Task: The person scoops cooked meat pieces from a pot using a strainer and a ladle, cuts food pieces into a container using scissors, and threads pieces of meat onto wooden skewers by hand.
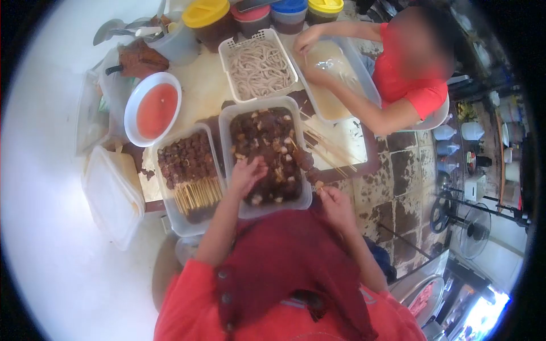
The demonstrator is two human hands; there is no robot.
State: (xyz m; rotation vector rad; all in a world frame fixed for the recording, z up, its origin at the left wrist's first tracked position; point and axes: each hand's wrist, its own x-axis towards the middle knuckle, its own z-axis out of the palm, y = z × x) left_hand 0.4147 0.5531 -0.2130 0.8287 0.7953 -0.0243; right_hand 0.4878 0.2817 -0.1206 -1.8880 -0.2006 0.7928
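Note:
My left hand [248,175] is over the left side of a plastic tub [226,122] of dark marinated meat [267,136], its fingers curled; whether anything is between them is too small to tell. At the tub's right edge, my right hand [336,206] grips a skewer [309,169] threaded with dark meat pieces, a pale piece lying nearest the fingers. Left of this tub stands another tub [199,229] with rows of finished meat skewers [187,159], their bare sticks toward me. Loose bamboo sticks [330,149] lie to the right of the meat tub.
A co-worker [406,85] has both hands at a clear bin [364,85]. Beyond the meat stands a white basket [228,63] of pale strips. A bowl of red liquid [154,112], lidded buckets [206,16] and a plastic lid [111,199] surround the work area.

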